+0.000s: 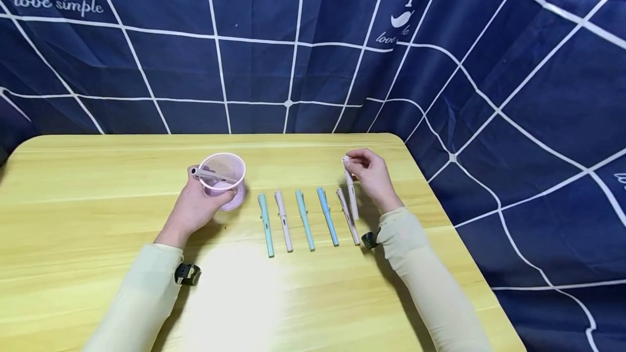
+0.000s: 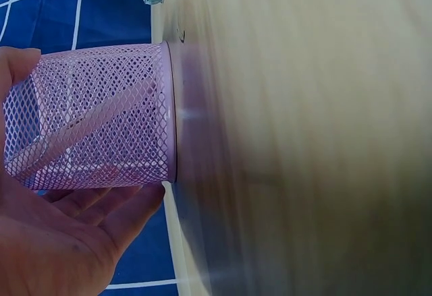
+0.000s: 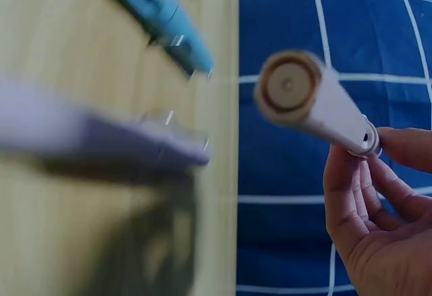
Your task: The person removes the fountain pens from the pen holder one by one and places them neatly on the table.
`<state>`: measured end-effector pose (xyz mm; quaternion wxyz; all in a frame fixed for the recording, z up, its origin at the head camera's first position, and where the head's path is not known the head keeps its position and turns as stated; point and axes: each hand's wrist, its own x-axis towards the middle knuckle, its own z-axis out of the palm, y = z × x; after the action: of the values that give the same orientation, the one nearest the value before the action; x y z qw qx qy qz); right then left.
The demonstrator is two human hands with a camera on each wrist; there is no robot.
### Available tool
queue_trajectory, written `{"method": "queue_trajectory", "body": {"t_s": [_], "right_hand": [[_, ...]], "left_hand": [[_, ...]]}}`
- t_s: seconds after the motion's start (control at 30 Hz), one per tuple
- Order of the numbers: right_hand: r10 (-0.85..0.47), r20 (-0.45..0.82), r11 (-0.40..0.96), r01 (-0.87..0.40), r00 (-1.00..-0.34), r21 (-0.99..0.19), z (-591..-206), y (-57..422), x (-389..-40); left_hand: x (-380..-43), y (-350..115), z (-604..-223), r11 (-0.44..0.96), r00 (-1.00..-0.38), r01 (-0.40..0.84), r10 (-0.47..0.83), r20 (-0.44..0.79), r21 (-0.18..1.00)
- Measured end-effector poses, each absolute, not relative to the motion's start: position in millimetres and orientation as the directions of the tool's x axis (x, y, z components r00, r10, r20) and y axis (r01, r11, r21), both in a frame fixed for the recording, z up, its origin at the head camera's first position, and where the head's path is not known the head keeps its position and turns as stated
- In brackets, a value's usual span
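Observation:
My left hand (image 1: 193, 205) grips a pink mesh pen cup (image 2: 101, 117) standing on the table, the thumb on the near side and the fingers round the far side. One pale pen (image 1: 209, 175) leans inside the cup, its end over the rim. My right hand (image 1: 375, 178) pinches another pale pen (image 3: 334, 110) near its clip end, between thumb and fingertips. That pen hangs tilted over the table, its other end facing the right wrist camera. Just left of it lies a mauve pen (image 1: 348, 216).
More pens lie in a row between the hands: a blue pen (image 1: 328, 217), a green pen (image 1: 305, 221), a lilac pen (image 1: 283, 222) and a teal pen (image 1: 266, 226). The wooden table (image 1: 98, 221) meets a dark blue gridded curtain (image 1: 254, 69) behind and at the right.

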<state>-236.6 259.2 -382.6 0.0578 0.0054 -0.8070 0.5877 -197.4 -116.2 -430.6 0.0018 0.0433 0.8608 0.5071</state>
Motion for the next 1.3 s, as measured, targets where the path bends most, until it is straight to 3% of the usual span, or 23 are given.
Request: {"method": "queue_trajectory", "body": {"t_s": [0.53, 1.07, 1.3], "right_hand": [[0.072, 0.055, 0.406, -0.021, -0.996, -0.914, -397.5, 297.3, -229.6], [0.063, -0.075, 0.588, 0.098, -0.995, -0.803, -416.7, 321.6, -222.2], [0.045, -0.118, 0.570, 0.122, -0.992, -0.812, -422.6, 325.0, -225.5]], "left_hand": [[-196.0, -116.1, -428.8, 0.487, -0.997, 0.055, 0.074, 0.022, 0.872], [-196.3, -116.0, -429.6, 0.501, -0.997, 0.065, 0.070, 0.035, 0.863], [-196.7, -115.8, -429.3, 0.493, -0.997, 0.069, 0.068, 0.041, 0.867]]}}
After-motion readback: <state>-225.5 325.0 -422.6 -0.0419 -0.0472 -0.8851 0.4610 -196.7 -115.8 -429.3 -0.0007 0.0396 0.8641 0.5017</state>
